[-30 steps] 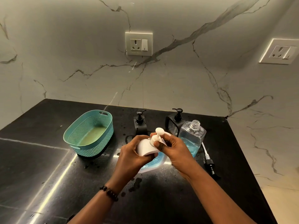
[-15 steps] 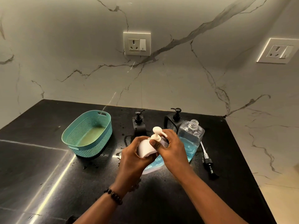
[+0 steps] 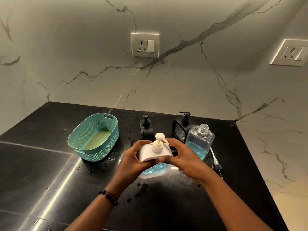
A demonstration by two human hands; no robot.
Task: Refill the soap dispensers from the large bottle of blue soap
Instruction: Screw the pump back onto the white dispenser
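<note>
Gripping the white dispenser (image 3: 155, 151) with my left hand (image 3: 131, 161) and right hand (image 3: 182, 157), pump on; black dispensers (image 3: 146, 129) look capped, large bottle (image 3: 199, 142) open.

black counter (image 3: 50, 172) | teal basket (image 3: 93, 135) | two black dispensers (image 3: 146, 129) (image 3: 181, 129) | open clear bottle, blue soap (image 3: 199, 144) | loose pump (image 3: 216, 165) | droplets

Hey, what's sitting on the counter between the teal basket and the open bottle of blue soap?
In the head view, two black pump dispensers stand at the back, and in front both hands hold the white dispenser.
</note>
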